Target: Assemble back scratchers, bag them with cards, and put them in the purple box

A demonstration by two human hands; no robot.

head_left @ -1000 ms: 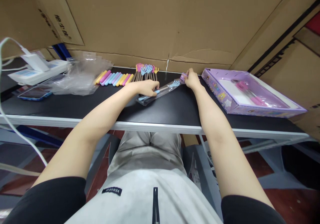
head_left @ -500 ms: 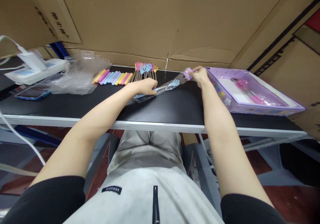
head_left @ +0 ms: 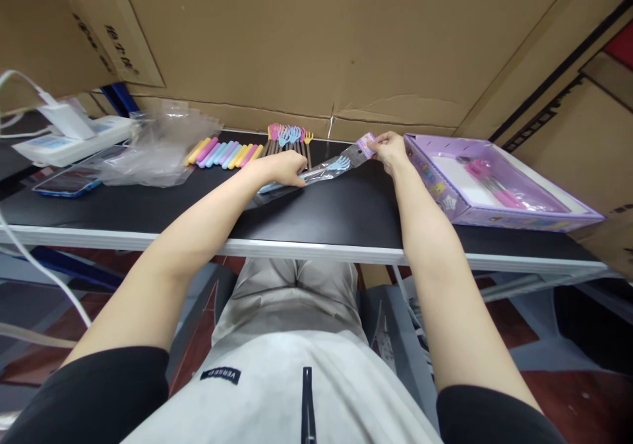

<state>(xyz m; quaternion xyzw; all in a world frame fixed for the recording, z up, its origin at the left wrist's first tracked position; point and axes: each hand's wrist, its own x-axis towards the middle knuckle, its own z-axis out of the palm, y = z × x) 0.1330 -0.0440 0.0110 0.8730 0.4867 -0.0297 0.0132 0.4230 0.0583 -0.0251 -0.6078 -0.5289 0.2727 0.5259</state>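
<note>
A clear plastic sleeve [head_left: 316, 175] with a purple header card lies slanted on the black table [head_left: 336, 213]; inside it is a blue hand-shaped back scratcher [head_left: 340, 164]. My left hand [head_left: 284, 167] rests curled over the sleeve's lower end, fingers pressed on the scratcher's handle. My right hand [head_left: 390, 148] pinches the purple header card at the sleeve's upper end, next to the purple box.
A row of pink, yellow and blue scratchers [head_left: 257, 148] lies at the back of the table. Empty clear bags [head_left: 158, 144] are piled at the left, beside a phone [head_left: 69, 181] and a white power strip [head_left: 74, 137]. A purple open box [head_left: 494, 183] holds packed items at the right. Cardboard walls stand behind.
My right hand pulled the sleeve's header end to the right and up toward the purple box; the sleeve stretched out longer. My left hand stayed on the lower end, shifting slightly.
</note>
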